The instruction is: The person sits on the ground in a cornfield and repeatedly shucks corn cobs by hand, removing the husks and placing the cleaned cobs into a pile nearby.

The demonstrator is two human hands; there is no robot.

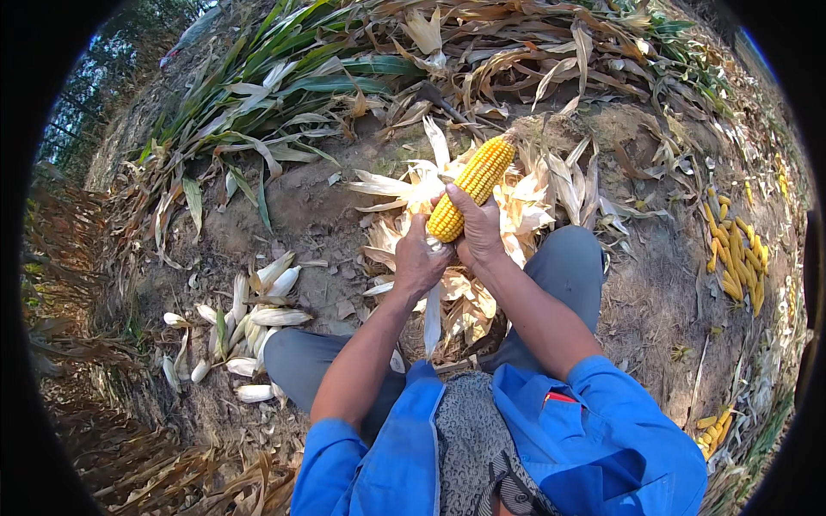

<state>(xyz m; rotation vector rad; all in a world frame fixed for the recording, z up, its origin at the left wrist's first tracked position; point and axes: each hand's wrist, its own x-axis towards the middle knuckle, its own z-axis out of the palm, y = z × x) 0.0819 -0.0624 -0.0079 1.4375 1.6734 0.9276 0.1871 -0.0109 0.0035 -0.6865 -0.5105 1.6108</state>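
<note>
A bare yellow ear of corn (474, 184) slants up and to the right in front of me. My right hand (476, 222) is wrapped around its lower part, thumb along the kernels. At the base of the ear, my left hand (418, 258) is closed on the pale husk, which peels back there. One strip of husk (432, 319) hangs down below that hand. Behind and beneath both hands lies a heap of dry, stripped husks (526, 200), between my knees. The hands hide part of the ear's lower end.
Several ears in white husks (248, 329) are piled by my left knee. Peeled yellow ears (739, 248) lie far right, with a smaller group (715, 433) at the lower right. Cut green stalks and leaves (310, 77) and dry leaves (516, 45) stretch across the top.
</note>
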